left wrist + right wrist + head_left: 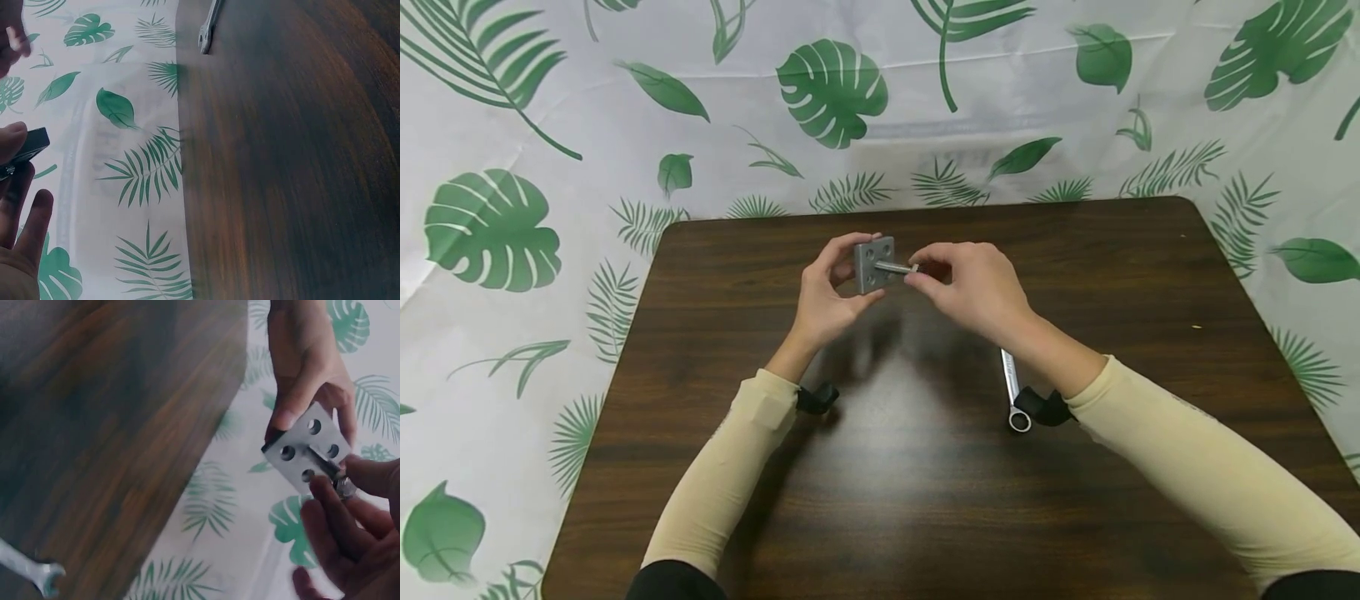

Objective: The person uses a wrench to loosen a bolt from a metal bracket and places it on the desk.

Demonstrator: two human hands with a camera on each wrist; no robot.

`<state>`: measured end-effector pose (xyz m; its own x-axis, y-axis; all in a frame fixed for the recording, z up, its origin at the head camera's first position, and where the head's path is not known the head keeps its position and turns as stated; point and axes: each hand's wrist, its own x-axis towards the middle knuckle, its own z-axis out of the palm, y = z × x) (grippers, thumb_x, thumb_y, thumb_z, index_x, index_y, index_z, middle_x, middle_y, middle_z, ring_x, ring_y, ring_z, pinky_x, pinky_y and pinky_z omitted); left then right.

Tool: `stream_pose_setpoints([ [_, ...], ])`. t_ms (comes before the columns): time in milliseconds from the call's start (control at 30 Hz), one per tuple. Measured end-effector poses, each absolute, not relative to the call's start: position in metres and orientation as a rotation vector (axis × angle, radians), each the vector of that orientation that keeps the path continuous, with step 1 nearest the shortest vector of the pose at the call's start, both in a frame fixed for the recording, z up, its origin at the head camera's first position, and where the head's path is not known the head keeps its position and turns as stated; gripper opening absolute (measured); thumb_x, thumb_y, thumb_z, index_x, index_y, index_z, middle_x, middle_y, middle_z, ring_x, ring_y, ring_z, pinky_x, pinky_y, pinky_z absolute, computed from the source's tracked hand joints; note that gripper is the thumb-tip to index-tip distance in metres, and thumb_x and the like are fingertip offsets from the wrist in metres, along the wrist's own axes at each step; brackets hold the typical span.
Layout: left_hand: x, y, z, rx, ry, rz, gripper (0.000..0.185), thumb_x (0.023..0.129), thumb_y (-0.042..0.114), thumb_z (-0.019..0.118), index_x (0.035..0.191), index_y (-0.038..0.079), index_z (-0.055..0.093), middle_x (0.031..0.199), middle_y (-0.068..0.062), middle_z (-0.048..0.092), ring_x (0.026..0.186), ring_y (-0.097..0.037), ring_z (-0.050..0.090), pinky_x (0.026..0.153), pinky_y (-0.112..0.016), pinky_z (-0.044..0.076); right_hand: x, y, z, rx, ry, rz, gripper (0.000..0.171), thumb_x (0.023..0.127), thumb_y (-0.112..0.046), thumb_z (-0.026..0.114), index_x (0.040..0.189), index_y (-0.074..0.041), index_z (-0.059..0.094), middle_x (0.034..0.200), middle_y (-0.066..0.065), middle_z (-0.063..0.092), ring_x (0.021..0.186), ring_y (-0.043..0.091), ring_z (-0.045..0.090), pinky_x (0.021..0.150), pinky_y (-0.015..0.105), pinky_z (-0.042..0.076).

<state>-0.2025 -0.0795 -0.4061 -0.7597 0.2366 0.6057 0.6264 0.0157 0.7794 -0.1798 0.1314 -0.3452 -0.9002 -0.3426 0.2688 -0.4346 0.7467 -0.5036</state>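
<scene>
A: Left hand (823, 296) pinches the square grey metal plate with four holes (873, 263) upright above the dark wooden table (925, 467).

B: Right hand (973, 287) pinches the silver bolt (897, 267) at its centre; silver wrench (1013, 392) lies idle below.

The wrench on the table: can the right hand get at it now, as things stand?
Probably not at once. The right hand pinches the bolt in the plate held by the left hand. The wrench lies uncovered under the right forearm, so the path looks free.
</scene>
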Motion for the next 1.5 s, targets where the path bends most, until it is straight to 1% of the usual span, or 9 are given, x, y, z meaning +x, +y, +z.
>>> stream_pose_setpoints([
  [167,-0.2041,-0.0792,-0.4058,-0.898,-1.977,-1.809,0.066,0.066,-0.023,0.078,0.125,-0.011,0.052,0.128,-0.025,0.06,0.101,-0.036,0.066,0.079,-0.044,0.056,-0.1796,0.1311,-0.3511,0.745,-2.551,0.647,0.028,0.084,-0.027,0.079,0.109,-0.014,0.074,0.092,0.0,0.07,0.084,0.021,0.061,0.085,0.047,0.042],
  [400,-0.2047,-0.0788,-0.4042,-0.88,-1.985,-1.79,0.066,0.065,-0.023,0.078,0.125,-0.01,0.053,0.127,-0.025,0.06,0.1,-0.035,0.067,0.078,-0.045,0.056,-0.1785,0.1304,-0.346,0.552,-2.818,0.768,0.039,0.1,-0.046,0.053,0.09,-0.015,0.075,0.062,-0.003,0.056,0.06,0.018,0.05,0.062,0.038,0.039],
  [533,-0.2044,-0.0788,-0.405,-0.882,-1.989,-1.791,0.065,0.066,-0.023,0.078,0.125,-0.011,0.053,0.127,-0.025,0.06,0.098,-0.036,0.068,0.078,-0.045,0.056,-0.1792,0.1315,-0.347,0.639,-2.754,0.722,0.02,0.092,-0.031,0.07,0.102,-0.015,0.075,0.079,-0.001,0.067,0.072,0.019,0.057,0.076,0.042,0.042],
  [633,-0.2045,-0.0793,-0.4056,-0.88,-1.992,-1.79,0.065,0.066,-0.023,0.078,0.124,-0.011,0.053,0.127,-0.025,0.06,0.097,-0.035,0.068,0.078,-0.043,0.056,-0.1791,0.1312,-0.3471,0.663,-2.705,0.78,0.03,0.085,-0.029,0.078,0.112,-0.015,0.074,0.094,-0.001,0.071,0.085,0.019,0.063,0.087,0.045,0.042],
  [833,-0.2053,-0.0799,-0.406,-0.894,-1.973,-1.789,0.065,0.066,-0.023,0.078,0.124,-0.011,0.053,0.126,-0.027,0.06,0.098,-0.037,0.067,0.079,-0.044,0.056,-0.1783,0.1301,-0.3441,0.481,-2.797,1.021,0.03,0.093,-0.041,0.067,0.109,-0.017,0.075,0.083,-0.004,0.07,0.072,0.013,0.059,0.064,0.036,0.044],
  [1033,-0.2055,-0.0803,-0.4055,-0.887,-1.965,-1.799,0.066,0.064,-0.025,0.078,0.124,-0.011,0.053,0.126,-0.026,0.06,0.099,-0.036,0.066,0.079,-0.044,0.056,-0.1798,0.1313,-0.3481,0.724,-2.608,0.761,0.026,0.084,-0.02,0.08,0.109,-0.016,0.075,0.089,0.0,0.07,0.08,0.021,0.06,0.08,0.045,0.042],
  [1300,-0.2057,-0.0806,-0.4049,-0.878,-1.967,-1.796,0.066,0.064,-0.025,0.078,0.124,-0.01,0.054,0.126,-0.024,0.061,0.099,-0.036,0.066,0.08,-0.04,0.056,-0.181,0.1303,-0.3463,0.443,-2.855,1.065,0.038,0.096,-0.048,0.059,0.1,-0.015,0.077,0.079,-0.002,0.07,0.068,0.015,0.057,0.062,0.035,0.043],
  [1433,-0.2047,-0.0806,-0.405,-0.877,-1.971,-1.811,0.066,0.064,-0.025,0.078,0.124,-0.011,0.054,0.126,-0.025,0.061,0.098,-0.036,0.066,0.08,-0.04,0.056,-0.1805,0.1313,-0.3449,0.534,-2.81,1.013,0.021,0.089,-0.031,0.074,0.103,-0.015,0.077,0.086,-0.002,0.071,0.078,0.017,0.058,0.078,0.04,0.042],
  [1500,-0.2046,-0.0807,-0.4049,-0.876,-1.968,-1.815,0.066,0.064,-0.025,0.077,0.124,-0.011,0.054,0.126,-0.025,0.061,0.098,-0.036,0.066,0.08,-0.04,0.056,-0.1799,0.1315,-0.3459,0.603,-2.731,0.918,0.03,0.084,-0.026,0.08,0.112,-0.016,0.074,0.092,-0.002,0.071,0.086,0.018,0.058,0.085,0.044,0.038],
])
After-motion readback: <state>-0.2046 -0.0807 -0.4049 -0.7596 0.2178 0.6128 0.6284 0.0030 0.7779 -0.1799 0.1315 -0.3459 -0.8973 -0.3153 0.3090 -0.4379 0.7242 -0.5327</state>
